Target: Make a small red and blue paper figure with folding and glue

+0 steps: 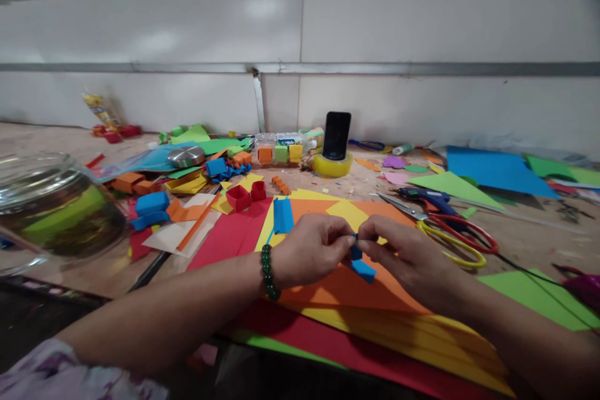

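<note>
Currently, a small blue paper piece [357, 253] is pinched in closed fingertips of left hand [307, 250] and right hand [407, 255], over orange sheet [379, 295]; near edge is bordered by yellow paper [435, 334], rightward room limited by scissors [420, 216].

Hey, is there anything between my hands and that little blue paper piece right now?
Nothing visible: your left hand and right hand both pinch the blue paper piece directly, partly hiding it. The orange sheet lies below, not between.
</note>
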Demonstrator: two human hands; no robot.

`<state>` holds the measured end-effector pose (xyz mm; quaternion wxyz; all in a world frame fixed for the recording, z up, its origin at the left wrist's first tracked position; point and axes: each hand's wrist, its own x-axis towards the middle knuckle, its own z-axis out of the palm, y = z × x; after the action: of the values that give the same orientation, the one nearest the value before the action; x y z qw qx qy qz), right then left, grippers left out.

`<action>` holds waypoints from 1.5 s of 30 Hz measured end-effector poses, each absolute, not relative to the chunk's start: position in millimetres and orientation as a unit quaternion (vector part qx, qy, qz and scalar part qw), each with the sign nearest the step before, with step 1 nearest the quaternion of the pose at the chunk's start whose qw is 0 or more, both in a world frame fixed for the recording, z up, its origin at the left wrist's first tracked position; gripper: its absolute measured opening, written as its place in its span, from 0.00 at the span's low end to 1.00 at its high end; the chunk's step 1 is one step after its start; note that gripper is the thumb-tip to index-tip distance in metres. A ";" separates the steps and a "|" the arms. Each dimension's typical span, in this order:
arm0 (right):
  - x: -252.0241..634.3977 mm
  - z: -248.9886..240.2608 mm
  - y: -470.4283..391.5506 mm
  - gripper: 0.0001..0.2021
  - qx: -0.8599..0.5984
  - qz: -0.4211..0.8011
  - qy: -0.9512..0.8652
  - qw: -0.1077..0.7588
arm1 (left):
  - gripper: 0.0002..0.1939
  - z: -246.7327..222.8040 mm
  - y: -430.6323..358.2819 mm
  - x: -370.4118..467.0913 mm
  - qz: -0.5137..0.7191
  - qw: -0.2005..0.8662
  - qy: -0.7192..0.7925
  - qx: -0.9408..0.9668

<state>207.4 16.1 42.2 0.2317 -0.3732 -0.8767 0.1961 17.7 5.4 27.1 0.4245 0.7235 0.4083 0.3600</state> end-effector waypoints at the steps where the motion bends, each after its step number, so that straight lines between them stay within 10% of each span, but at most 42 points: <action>1: 206.6 41.6 16.0 0.10 -0.377 0.206 -0.870 0.240 | 0.08 28.1 5.5 17.4 0.360 0.427 0.409 0.722; 24: 220.5 51.1 29.1 0.17 -0.364 0.498 -0.760 0.205 | 0.11 22.6 12.1 16.7 0.336 0.540 0.392 0.665; 45: 218.2 50.3 29.1 0.18 -0.337 0.448 -0.809 0.179 | 0.24 25.9 18.0 10.6 0.337 0.662 0.327 0.585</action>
<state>218.2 29.1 50.3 0.1788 -0.3372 -0.8086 0.4477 10.6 18.0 25.9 0.6617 0.5845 0.3271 0.3370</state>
